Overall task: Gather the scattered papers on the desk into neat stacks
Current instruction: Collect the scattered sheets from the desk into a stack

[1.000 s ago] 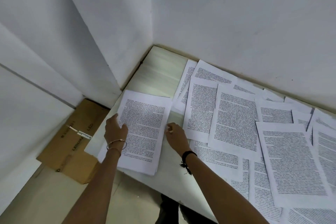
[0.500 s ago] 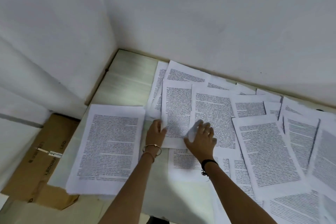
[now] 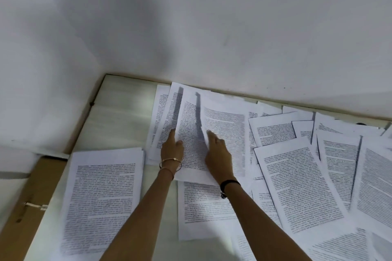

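Observation:
A gathered stack of printed pages [image 3: 101,199] lies at the desk's left front. Scattered printed sheets [image 3: 297,186] overlap across the middle and right of the pale desk [image 3: 118,112]. My left hand [image 3: 172,149] pinches the left edge of a raised sheet [image 3: 191,137] near the back. My right hand [image 3: 217,152] rests with fingers spread on the neighbouring sheet [image 3: 224,129], whose left edge curls up off the desk. Both sheets cast thin shadows. Another sheet [image 3: 203,207] lies flat under my forearms.
White walls meet in a corner behind the desk's far left end. A brown cardboard box [image 3: 27,201] stands on the floor off the desk's left edge. Bare desk surface shows at the far left, between the corner and the stack.
Both hands left the stack at the left and moved right and farther back into the scattered sheets. Two sheets there have lifted off the desk. The camera view swung right and up.

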`<state>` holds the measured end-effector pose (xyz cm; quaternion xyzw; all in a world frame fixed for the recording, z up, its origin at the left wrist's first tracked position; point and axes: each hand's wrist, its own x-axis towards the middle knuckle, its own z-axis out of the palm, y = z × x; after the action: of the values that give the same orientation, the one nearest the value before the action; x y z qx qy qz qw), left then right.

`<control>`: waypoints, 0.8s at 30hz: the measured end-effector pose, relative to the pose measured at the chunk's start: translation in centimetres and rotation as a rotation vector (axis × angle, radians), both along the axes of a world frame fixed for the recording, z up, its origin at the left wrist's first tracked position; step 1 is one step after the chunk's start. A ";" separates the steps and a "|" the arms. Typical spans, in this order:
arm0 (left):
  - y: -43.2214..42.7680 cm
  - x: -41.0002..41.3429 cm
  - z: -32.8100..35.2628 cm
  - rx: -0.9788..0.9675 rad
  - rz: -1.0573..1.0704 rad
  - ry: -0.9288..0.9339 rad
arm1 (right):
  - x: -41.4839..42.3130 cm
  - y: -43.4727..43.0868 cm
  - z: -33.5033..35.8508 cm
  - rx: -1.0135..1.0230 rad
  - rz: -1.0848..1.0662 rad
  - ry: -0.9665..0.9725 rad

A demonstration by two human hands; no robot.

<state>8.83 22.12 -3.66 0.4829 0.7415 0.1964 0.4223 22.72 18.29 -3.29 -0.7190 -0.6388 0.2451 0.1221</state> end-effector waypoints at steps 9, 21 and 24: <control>4.5 -3.4 -0.5 0.141 0.193 0.237 | 2.3 -0.6 -1.2 -0.013 -0.333 0.095; 4.6 0.2 -0.6 -0.030 -0.011 0.003 | 3.7 0.1 -1.9 0.003 -0.566 0.037; 4.5 0.3 -0.6 -0.028 -0.075 0.050 | 4.7 -0.5 -2.0 -0.031 -0.617 0.023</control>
<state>9.12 26.62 -4.25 0.5093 0.7359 0.1576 0.4174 27.39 17.81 -5.29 -0.8779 -0.3851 0.2143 0.1873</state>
